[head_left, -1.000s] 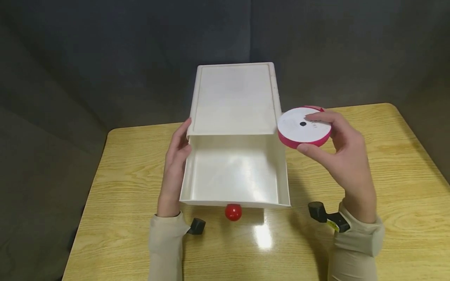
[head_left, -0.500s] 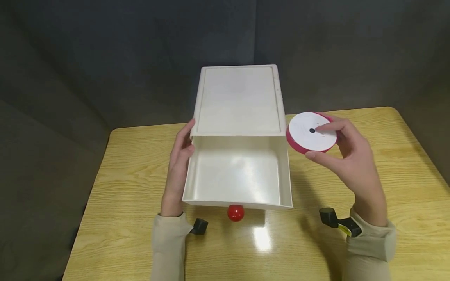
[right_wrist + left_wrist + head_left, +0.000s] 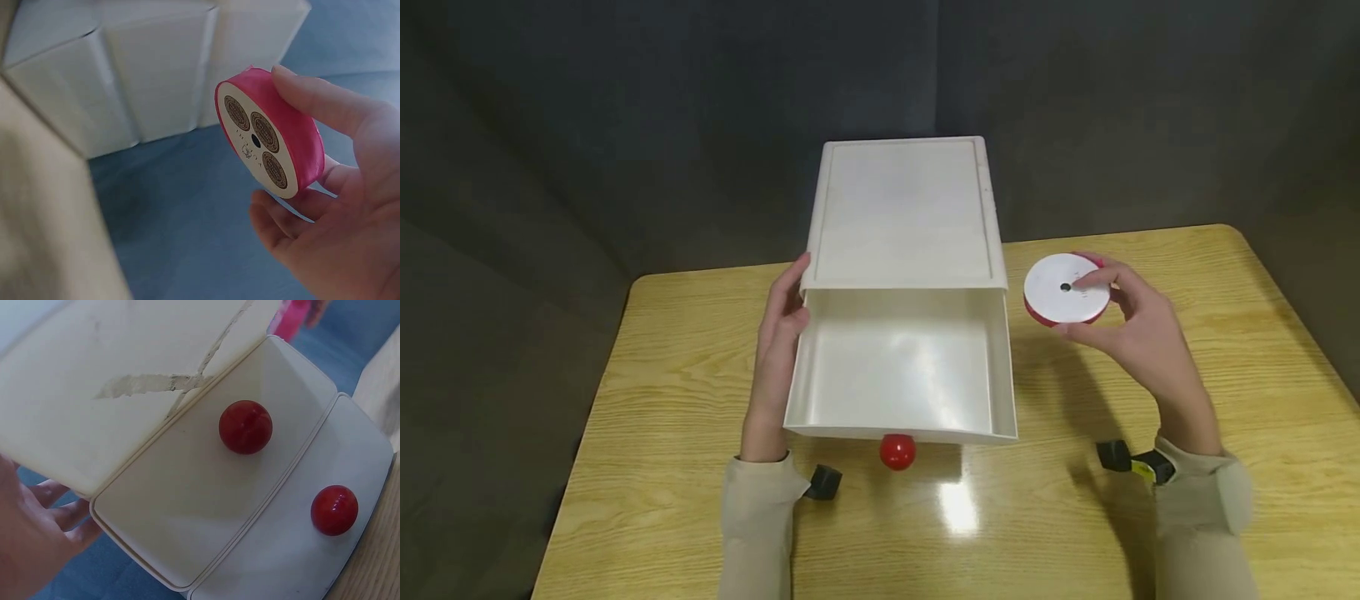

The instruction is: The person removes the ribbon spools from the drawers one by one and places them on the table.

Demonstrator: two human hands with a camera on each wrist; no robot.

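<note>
1. A smooth, woodgrain desk (image 3: 1150, 517) with rounded corners carried everything.
2. The glossy white plastic drawer unit (image 3: 904, 208) stood mid-desk; its drawer (image 3: 898, 367), with a round red knob (image 3: 897, 451), was pulled open and steadied by the flat left hand (image 3: 775, 350).
3. The flat pink ribbon spool (image 3: 1066, 289) was held above the desk, right of the drawer, the right hand (image 3: 1138, 333) pinching it; seemingly, lowering into the drawer remained.

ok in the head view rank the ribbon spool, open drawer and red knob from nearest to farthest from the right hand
1. Ribbon spool: held in the right hand.
2. Open drawer: to its left, apart.
3. Red knob: on the drawer's front, farthest left.
</note>
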